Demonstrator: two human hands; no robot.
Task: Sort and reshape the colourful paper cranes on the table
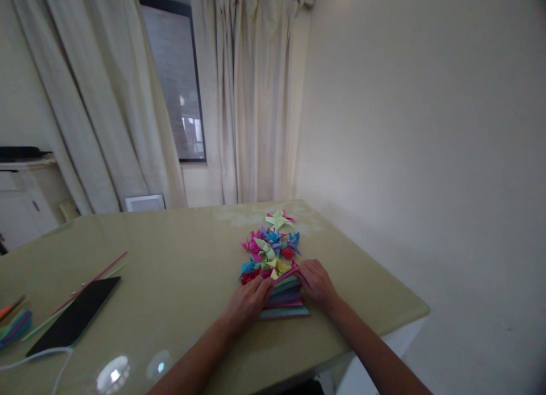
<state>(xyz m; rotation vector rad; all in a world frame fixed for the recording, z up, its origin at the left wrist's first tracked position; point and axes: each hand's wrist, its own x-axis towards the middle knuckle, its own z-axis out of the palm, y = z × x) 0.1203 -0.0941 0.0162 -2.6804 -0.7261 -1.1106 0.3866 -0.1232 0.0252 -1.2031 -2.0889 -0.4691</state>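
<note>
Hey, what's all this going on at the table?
A person has their left hand and right hand on the far edge of a stack of multicoloured paper sheets. Just beyond lie small, brightly coloured folded-paper figures, mostly heaped together on the glossy pale-green table.

Wide lane on our left, paper ahead

Bare tabletop (179,261) lets us pass between our left hand (249,299) and the black slab (79,315); past our right hand (317,282), a narrower strip reaches the edge. The paper stack (285,294) fills our hands' gap; folded paper figures (267,249) block straight ahead.
</note>
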